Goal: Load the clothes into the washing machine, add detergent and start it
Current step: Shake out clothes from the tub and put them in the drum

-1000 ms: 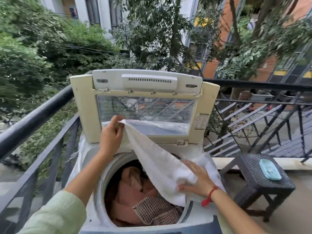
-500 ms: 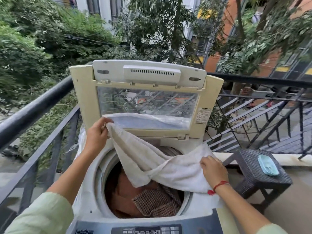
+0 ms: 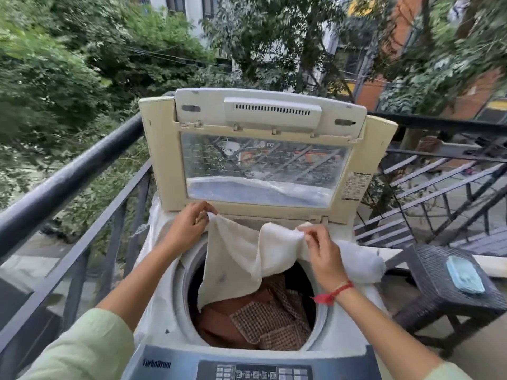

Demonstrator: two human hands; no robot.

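Left hand: my left hand (image 3: 189, 226) pinches one top corner of the white towel (image 3: 238, 259), just below the raised lid (image 3: 162, 160).
Right hand: my right hand (image 3: 323, 259) pinches a fold of the same towel between thumb and fingertips, at the back of the opening.
Towel: it hangs between my hands, its lower edge touching the brown garment (image 3: 225, 316); one end trails over the right side of the washing machine (image 3: 164, 311).
Drum: the brown garment and a checked cloth (image 3: 263, 322) are already inside.
What changed: half a second ago my right hand held the towel low at the right rim; now it has come up and inward, and my left hand has dropped from the lid window, so more towel hangs in the drum.
Meaning: I judge loading nearly done; the trailing end must go in before detergent and starting at the control panel (image 3: 260, 371).
Detergent: I see none.
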